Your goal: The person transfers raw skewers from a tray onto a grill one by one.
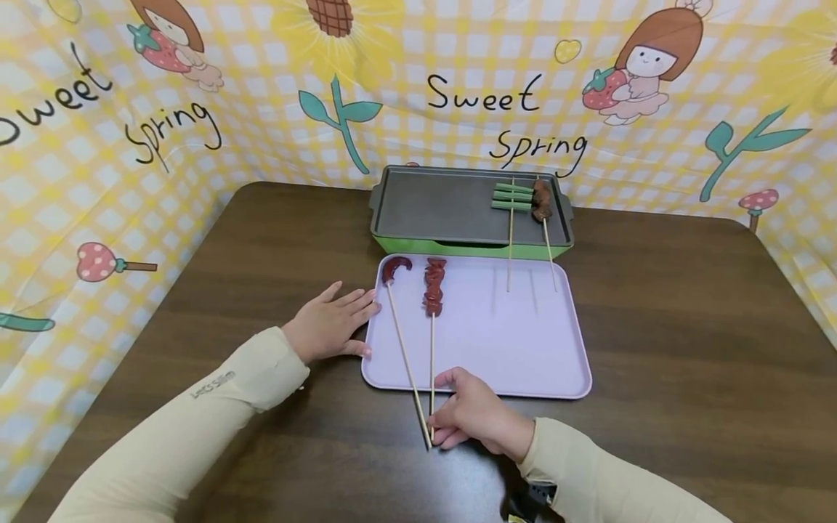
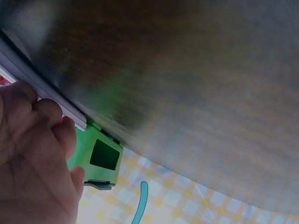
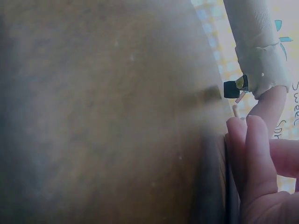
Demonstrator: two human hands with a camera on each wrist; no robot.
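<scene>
On the lilac tray (image 1: 516, 327) lie two skewers, their sticks running past its front edge. One, a meat skewer (image 1: 434, 287), carries folded dark red pieces; the other, a skewer with a curved dark red piece (image 1: 394, 269), slants to its left. My right hand (image 1: 474, 414) pinches the meat skewer's stick near its lower end, where the two sticks come close together. Fingers straight, my left hand (image 1: 333, 323) rests at the tray's left rim. In the left wrist view, the left hand's fingers (image 2: 49, 112) overlap the tray's rim.
Behind the tray stands a green-bodied grill (image 1: 458, 207) with a dark plate. On its right side lie a skewer of green vegetable pieces (image 1: 512, 196) and a brown meat skewer (image 1: 541, 201), their sticks reaching over the tray. A patterned cloth (image 1: 261, 109) hangs behind the wooden table (image 1: 686, 349).
</scene>
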